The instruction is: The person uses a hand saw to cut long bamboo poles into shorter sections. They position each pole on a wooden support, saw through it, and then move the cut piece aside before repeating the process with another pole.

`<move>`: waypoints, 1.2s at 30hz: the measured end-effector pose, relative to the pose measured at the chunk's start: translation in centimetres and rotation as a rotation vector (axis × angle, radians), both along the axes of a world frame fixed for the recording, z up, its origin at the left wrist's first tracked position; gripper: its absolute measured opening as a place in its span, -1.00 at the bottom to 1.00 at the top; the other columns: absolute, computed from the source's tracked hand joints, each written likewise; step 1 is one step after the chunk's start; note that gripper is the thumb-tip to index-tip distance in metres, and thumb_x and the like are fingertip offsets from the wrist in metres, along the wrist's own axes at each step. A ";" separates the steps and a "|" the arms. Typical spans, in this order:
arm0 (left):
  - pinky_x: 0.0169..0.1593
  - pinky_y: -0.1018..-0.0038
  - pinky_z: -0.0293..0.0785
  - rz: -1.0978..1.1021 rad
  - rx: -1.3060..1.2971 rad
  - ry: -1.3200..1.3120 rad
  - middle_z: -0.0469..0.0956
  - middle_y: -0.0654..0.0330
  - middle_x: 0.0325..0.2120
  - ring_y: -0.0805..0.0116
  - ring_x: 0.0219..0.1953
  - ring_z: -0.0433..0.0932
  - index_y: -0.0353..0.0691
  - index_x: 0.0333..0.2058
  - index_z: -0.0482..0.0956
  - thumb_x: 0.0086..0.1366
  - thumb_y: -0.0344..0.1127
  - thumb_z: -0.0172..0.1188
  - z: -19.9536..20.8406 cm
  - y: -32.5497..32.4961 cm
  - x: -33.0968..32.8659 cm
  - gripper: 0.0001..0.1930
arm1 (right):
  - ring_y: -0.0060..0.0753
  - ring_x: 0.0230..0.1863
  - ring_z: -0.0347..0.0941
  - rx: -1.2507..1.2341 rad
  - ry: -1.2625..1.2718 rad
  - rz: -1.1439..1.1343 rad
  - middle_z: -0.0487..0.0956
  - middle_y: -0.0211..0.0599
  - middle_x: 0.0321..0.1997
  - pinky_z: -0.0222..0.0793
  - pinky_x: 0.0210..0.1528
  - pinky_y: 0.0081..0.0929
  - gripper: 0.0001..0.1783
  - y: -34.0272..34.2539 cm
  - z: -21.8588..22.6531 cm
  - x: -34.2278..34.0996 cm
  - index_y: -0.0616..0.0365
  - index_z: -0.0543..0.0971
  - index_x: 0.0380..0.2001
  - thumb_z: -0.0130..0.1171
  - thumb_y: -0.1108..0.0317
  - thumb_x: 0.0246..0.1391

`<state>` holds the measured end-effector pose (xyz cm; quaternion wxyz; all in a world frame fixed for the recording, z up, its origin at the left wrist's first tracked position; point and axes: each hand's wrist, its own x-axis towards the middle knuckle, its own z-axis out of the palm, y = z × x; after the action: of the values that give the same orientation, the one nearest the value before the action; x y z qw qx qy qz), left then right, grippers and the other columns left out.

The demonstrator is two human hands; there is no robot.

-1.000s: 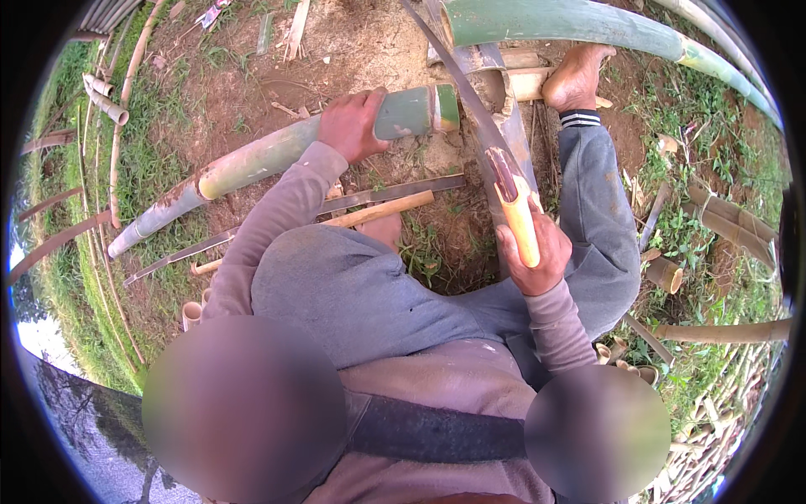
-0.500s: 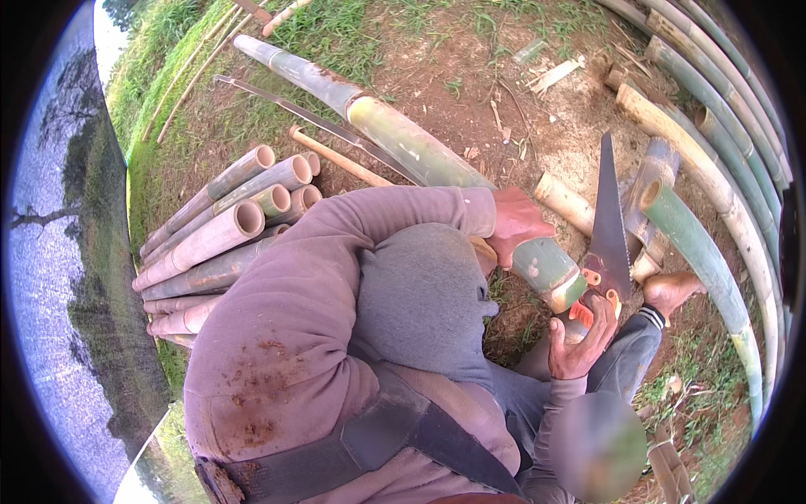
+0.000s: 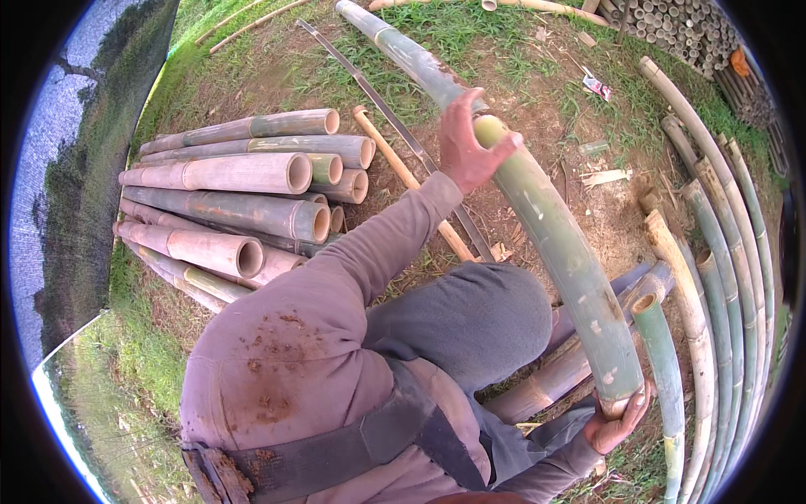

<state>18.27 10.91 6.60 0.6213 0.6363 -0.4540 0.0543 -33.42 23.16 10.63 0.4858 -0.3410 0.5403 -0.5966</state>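
Observation:
A long green bamboo pole (image 3: 571, 260) runs from the far edge down to the near right, passing beside my bent knee. My left hand (image 3: 474, 151) is wrapped round it partway along, next to a node, thumb on the near side. Its near end sits in my right hand (image 3: 617, 422), whose fingers curl round the rim from below; part of that hand is hidden by the pole. Under the near part of the pole, thicker bamboo pieces (image 3: 546, 382) lie on the ground.
Cut bamboo lengths (image 3: 243, 172) are stacked at left. A wooden handle (image 3: 411, 181) and a long thin metal strip (image 3: 369, 88) lie between stack and pole. Long poles (image 3: 693, 311) curve along the right. More bamboo (image 3: 672, 29) is piled far right.
My right hand has let go of the orange-handled saw, now out of sight, and holds the pole's near end. My left hand has shifted farther up the pole. The view has turned.

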 end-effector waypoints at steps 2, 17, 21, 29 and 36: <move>0.48 -0.08 0.17 0.104 0.038 0.734 0.47 -0.11 0.24 -0.07 0.38 0.37 -0.23 0.31 0.44 0.25 0.40 0.34 -5.6 1.0 5.3 -0.09 | 0.01 0.33 0.47 -0.005 -0.007 -0.068 0.48 -0.05 0.37 0.54 0.19 -0.01 -0.29 1.2 2.2 -3.6 0.18 0.36 0.44 0.09 -0.09 0.46; 0.07 -0.07 0.64 -0.567 -0.143 1.711 0.59 0.15 -0.25 0.08 -0.16 0.66 -0.02 -0.02 0.53 0.30 0.31 0.37 -8.1 1.3 -6.4 -0.43 | 0.04 0.46 0.38 0.225 -0.151 -0.369 0.46 -0.02 0.45 0.28 0.46 0.07 -0.19 1.1 -5.5 -24.2 0.21 0.38 0.44 0.16 -0.18 0.40; 0.09 -0.02 0.63 -0.457 -0.285 1.620 0.59 0.18 -0.20 0.15 -0.13 0.64 0.00 0.00 0.53 0.30 0.29 0.39 -2.8 4.0 -4.2 -0.44 | 0.10 0.45 0.41 0.147 -0.018 -0.367 0.42 0.08 0.50 0.33 0.46 0.02 -0.07 -6.0 -4.5 -21.8 0.30 0.32 0.49 0.29 -0.15 0.31; 0.17 0.00 0.60 -0.255 -0.605 1.454 0.65 0.17 -0.09 0.13 -0.03 0.65 -0.04 0.09 0.56 0.32 0.22 0.42 3.9 14.9 6.1 -0.43 | 0.02 0.37 0.50 0.072 0.015 -0.052 0.50 0.06 0.42 0.40 0.40 -0.04 -0.13 -18.6 -1.1 -11.7 0.36 0.41 0.43 0.28 -0.13 0.33; 0.12 0.01 0.64 0.027 -0.810 1.153 0.69 0.12 -0.11 0.05 -0.07 0.70 -0.09 0.02 0.60 0.44 0.11 0.29 6.8 32.3 23.9 -0.58 | -0.19 0.17 0.65 0.019 -0.036 0.450 0.63 -0.07 0.27 0.59 0.21 -0.21 -0.30 -17.7 5.0 11.7 0.42 0.50 0.30 0.18 -0.05 0.46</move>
<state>42.20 43.24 13.44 0.9501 0.2880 0.0117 -0.1193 -21.72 5.43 15.61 0.6194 -0.4377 0.4472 -0.4742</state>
